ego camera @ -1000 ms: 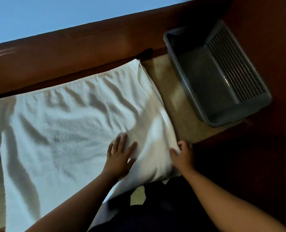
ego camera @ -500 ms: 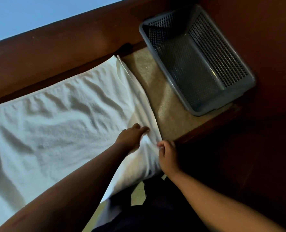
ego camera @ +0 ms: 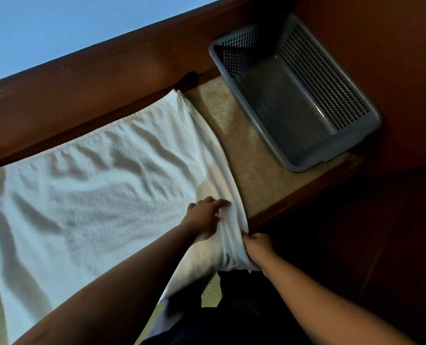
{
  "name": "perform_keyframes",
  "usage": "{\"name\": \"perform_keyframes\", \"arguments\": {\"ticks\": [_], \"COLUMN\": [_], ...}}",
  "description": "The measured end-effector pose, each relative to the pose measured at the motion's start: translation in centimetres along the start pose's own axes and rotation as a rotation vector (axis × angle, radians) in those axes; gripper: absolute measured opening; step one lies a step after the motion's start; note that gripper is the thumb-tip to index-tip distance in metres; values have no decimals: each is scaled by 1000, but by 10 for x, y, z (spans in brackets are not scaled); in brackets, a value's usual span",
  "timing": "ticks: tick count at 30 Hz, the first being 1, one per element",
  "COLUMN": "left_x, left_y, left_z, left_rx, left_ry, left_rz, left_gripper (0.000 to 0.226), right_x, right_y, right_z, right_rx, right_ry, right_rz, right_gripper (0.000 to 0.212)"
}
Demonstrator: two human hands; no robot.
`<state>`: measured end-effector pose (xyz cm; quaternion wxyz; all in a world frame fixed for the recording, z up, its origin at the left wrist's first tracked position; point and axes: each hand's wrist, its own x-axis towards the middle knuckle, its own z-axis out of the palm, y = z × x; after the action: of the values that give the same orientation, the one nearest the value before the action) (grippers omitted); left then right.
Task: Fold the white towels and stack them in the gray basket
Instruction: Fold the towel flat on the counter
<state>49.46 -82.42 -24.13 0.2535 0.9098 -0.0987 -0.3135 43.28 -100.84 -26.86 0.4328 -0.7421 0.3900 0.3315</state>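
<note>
A person works on a white towel (ego camera: 95,195) spread wide across a beige counter (ego camera: 256,158), its near edge hanging off the front. The left hand (ego camera: 204,217) lies on the cloth near its right edge, fingers mostly straight and pressing down, holding nothing. The right hand (ego camera: 256,247) grips that same edge just beside it, fingers curled round the bunched fabric. The gray basket (ego camera: 344,145) sits at the counter's far right, apart from the towel, against a dark wooden ledge (ego camera: 107,78).
</note>
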Motion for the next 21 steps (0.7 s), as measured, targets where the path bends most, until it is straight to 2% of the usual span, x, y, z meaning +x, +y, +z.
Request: {"name": "perform_keyframes", "arguments": {"ticks": [2,5,7,9,11,13,15,17,21], "left_x": [-3,-5,-5,-2,1,4,6,10,17], "left_y": [3,6,9,13,18,26,36,49,67], "left_z": [2,5,7,10,12,13,13,12,8], "left_rx": [-100,-226,-321,-388,-457,-531,-617,-709,-818], "left_ry": [-20,8,29,34,51,73,89,75,-19], "left_rz": [-33,-98,-149,-179,-185,-190,-188,-167,-112], "left_gripper": [51,47,43,40,39,38,36,37,51], "right_x": [0,-3,-1,11,19,25,33,41,42], "right_y": [-3,-8,-9,-7,-3,2,10,10,-1], "right_z": [-1,-8,-19,-32,-45,-58,-72,-83,-85], "right_rx": [-63,-126,-58,99,147,36,-93,-135,-166], "right_ry": [12,235,364,416,389,311,330,369,214], "right_rz": [-74,-273,-354,-327,-333,-441,-532,-516,-403], "right_gripper": [39,45,42,30,22,21,21,20,30]}}
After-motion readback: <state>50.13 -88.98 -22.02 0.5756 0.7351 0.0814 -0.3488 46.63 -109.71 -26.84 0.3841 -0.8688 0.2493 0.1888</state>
